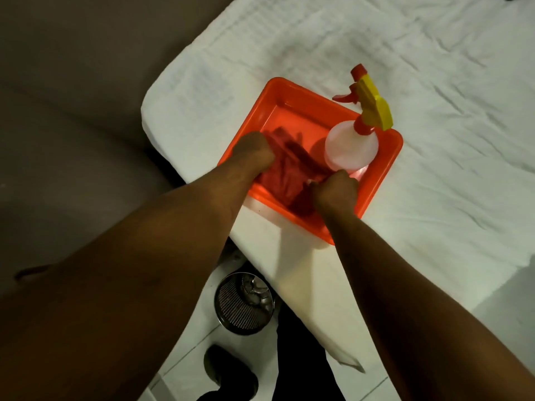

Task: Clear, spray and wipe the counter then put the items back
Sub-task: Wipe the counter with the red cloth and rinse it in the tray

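Seen from the head camera, both hands reached into an orange tray [292, 94] set near the corner of a surface under a white sheet [434, 140]. The left hand [253, 150] had its fingers curled down into a red cloth [278, 178] lying crumpled in the tray, gripping its far-left edge. The right hand [335, 191] pinched the cloth's near-right edge, knuckles up (fingertips hidden beneath). A spray bottle [351, 146], clear-bodied with a red-and-yellow trigger head, stood upright in the tray's right corner, just beside the right hand. Below the surface's edge, a metal mesh bin [243, 305] stood on pale floor tiles, a dark shoe [228, 371] nearby.
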Tool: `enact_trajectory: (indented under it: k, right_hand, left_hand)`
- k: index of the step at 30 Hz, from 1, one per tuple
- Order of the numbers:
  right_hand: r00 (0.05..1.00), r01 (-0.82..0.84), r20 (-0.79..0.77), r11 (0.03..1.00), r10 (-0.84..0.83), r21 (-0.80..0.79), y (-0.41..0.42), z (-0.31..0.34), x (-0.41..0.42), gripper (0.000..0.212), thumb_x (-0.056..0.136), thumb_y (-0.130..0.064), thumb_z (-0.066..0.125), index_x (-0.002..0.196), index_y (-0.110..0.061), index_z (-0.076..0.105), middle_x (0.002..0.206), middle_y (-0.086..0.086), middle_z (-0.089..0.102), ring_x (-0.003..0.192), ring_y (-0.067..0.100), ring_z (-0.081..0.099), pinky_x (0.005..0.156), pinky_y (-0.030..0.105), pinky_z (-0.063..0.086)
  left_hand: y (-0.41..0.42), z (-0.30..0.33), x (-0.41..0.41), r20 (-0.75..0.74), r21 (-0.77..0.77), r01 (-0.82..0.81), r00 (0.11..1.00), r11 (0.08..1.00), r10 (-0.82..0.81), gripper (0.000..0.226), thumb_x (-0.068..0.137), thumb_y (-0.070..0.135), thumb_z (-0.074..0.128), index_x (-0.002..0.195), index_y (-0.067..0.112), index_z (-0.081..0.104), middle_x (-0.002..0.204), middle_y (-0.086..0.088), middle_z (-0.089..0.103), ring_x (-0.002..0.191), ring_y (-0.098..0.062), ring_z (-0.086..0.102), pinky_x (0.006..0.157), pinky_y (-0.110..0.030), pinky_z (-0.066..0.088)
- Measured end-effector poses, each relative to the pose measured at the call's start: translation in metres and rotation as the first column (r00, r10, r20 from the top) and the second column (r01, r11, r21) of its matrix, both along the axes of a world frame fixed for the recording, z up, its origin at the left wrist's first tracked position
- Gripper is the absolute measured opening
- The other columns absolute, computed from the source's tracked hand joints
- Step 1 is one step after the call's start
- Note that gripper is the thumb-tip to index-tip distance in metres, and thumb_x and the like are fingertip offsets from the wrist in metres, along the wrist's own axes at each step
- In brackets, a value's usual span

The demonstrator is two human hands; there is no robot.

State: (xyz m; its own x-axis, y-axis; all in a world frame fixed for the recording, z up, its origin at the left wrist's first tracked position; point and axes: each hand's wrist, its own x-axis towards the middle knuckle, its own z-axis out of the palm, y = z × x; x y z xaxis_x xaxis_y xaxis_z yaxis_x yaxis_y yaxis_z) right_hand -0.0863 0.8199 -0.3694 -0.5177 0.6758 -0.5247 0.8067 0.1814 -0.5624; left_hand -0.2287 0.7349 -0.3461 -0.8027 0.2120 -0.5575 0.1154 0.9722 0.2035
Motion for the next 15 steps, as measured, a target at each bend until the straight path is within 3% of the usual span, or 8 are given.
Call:
enact_trajectory:
  k: [2, 5, 10, 12, 15]
  right_hand:
    - [0.999, 0.032, 0.024, 0.999, -0.031, -0.024, -0.004, -0.006, -0.002, 0.047, 0.088, -0.033, 0.067, 0.119, -0.002, 0.052, 0.120, 0.021, 0.062, 0.114, 0.038, 0.057, 0.098, 0.047, 0.048]
    - [0.999, 0.027, 0.035, 1.000, -0.026, -0.017, -0.006, -0.012, -0.001, 0.043, 0.090, -0.032, 0.063, 0.117, 0.001, 0.057, 0.118, 0.022, 0.064, 0.110, 0.038, 0.061, 0.098, 0.047, 0.049]
    - [0.970, 0.194, -0.114, 0.968, -0.213, -0.158, -0.018, 0.003, 0.005, 0.037, 0.085, -0.031, 0.057, 0.110, -0.003, 0.060, 0.106, 0.019, 0.068, 0.098, 0.037, 0.065, 0.091, 0.048, 0.053]
    - [0.935, 0.262, -0.174, 0.932, -0.310, -0.251, -0.028, 0.021, 0.006, 0.034, 0.083, -0.027, 0.059, 0.109, -0.005, 0.061, 0.104, 0.019, 0.068, 0.093, 0.036, 0.066, 0.084, 0.046, 0.056]
    - [0.876, 0.334, -0.240, 0.886, -0.418, -0.323, -0.045, 0.057, 0.009, 0.026, 0.081, -0.020, 0.062, 0.104, -0.006, 0.061, 0.098, 0.018, 0.067, 0.087, 0.036, 0.066, 0.076, 0.049, 0.058]
  left_hand:
    - [0.002, -0.001, 0.001, 0.006, -0.055, 0.074, 0.997, 0.996, -0.074, 0.038, 0.097, 0.024, 0.047, 0.125, 0.000, 0.056, 0.132, -0.025, 0.055, 0.119, -0.042, 0.054, 0.098, -0.045, 0.044]
    - [0.003, 0.001, 0.002, 0.022, -0.058, 0.064, 0.998, 0.996, -0.063, 0.036, 0.095, 0.023, 0.051, 0.123, 0.001, 0.057, 0.129, -0.024, 0.057, 0.115, -0.041, 0.057, 0.095, -0.044, 0.048]
    - [-0.009, 0.018, 0.011, 0.054, 0.142, -0.150, 0.988, 0.978, 0.144, 0.038, 0.085, 0.021, 0.060, 0.119, 0.006, 0.060, 0.121, -0.019, 0.063, 0.106, -0.036, 0.062, 0.078, -0.033, 0.051]
    - [-0.018, 0.036, 0.007, 0.165, 0.216, -0.314, 0.945, 0.925, 0.282, 0.036, 0.082, 0.013, 0.062, 0.117, 0.004, 0.060, 0.114, -0.018, 0.064, 0.099, -0.034, 0.064, 0.075, -0.033, 0.054]
    - [-0.031, 0.083, -0.002, 0.338, 0.231, -0.445, 0.871, 0.865, 0.358, 0.014, 0.083, 0.011, 0.071, 0.087, 0.009, 0.057, 0.083, -0.010, 0.056, 0.071, -0.025, 0.057, 0.053, -0.035, 0.054]
